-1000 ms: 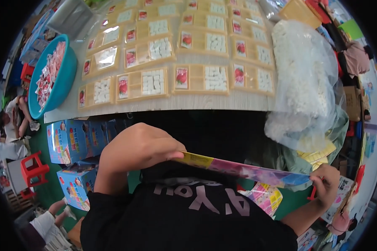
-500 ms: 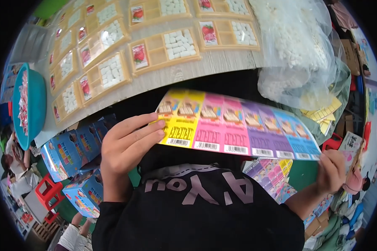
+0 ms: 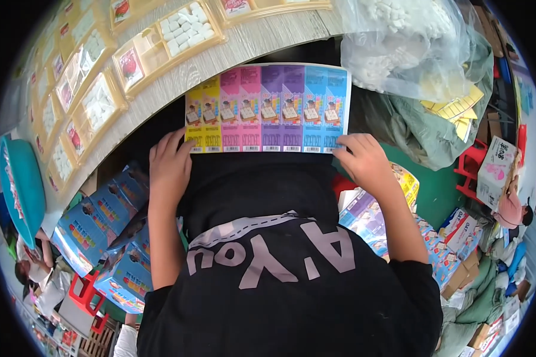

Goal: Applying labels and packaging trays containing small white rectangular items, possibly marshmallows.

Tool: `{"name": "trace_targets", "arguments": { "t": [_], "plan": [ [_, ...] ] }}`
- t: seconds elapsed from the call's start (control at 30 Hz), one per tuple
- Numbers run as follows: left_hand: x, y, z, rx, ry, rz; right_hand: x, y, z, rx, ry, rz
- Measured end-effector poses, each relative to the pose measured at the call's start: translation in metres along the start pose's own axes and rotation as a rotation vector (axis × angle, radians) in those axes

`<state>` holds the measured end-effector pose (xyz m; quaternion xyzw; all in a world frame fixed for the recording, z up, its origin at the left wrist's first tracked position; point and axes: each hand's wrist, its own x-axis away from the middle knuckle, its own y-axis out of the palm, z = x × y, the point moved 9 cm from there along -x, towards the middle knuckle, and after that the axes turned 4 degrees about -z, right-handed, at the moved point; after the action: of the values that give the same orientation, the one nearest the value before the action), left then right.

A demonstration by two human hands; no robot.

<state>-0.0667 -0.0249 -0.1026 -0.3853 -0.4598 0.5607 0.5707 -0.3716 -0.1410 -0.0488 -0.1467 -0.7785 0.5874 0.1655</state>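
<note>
A printed sheet [image 3: 271,110] with yellow, pink, purple and blue bands lies nearly flat above my lap, its far edge at the table's edge. At its near left corner, my left hand [image 3: 170,163] is closed on the margin with the fingertips on top. My right hand [image 3: 366,162] pinches the near right corner in the same way. Both thumbs are mostly hidden. Beyond the sheet, yellowish plastic trays [image 3: 128,98] stand on the table, with white pellets in one compartment and a small red-printed packet in another.
A clear bag of white pellets [image 3: 393,53] rests at the table's right end, near yellow slips [image 3: 455,113]. Blue printed boxes [image 3: 104,214] stand at left below a teal basin [image 3: 24,184] of packets. More printed sheets [image 3: 369,220] lie by my right forearm.
The sheet has come level and squarer to me, after being tilted and stretched to the right. My right hand has moved left and my view has shifted right.
</note>
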Motion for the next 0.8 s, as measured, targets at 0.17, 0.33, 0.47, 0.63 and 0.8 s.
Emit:
{"name": "trace_targets", "arguments": {
  "t": [0.17, 0.33, 0.47, 0.63, 0.8],
  "plan": [
    [-0.037, 0.011, 0.020, -0.055, 0.061, -0.004, -0.015, 0.027, 0.004, -0.055, 0.049, -0.027],
    [-0.077, 0.014, 0.100, 0.169, 0.201, -0.095, -0.022, 0.033, 0.011, -0.132, 0.066, 0.006],
    [-0.091, 0.026, 0.140, 0.281, 0.340, -0.057, -0.027, 0.032, 0.015, -0.179, 0.065, 0.049],
    [-0.118, 0.046, 0.150, 0.304, 0.442, -0.017, -0.030, 0.024, 0.023, -0.186, 0.140, 0.177],
    [-0.130, 0.050, 0.149, 0.316, 0.473, -0.017, -0.035, 0.031, 0.037, -0.210, 0.155, 0.175]
  ]
}}
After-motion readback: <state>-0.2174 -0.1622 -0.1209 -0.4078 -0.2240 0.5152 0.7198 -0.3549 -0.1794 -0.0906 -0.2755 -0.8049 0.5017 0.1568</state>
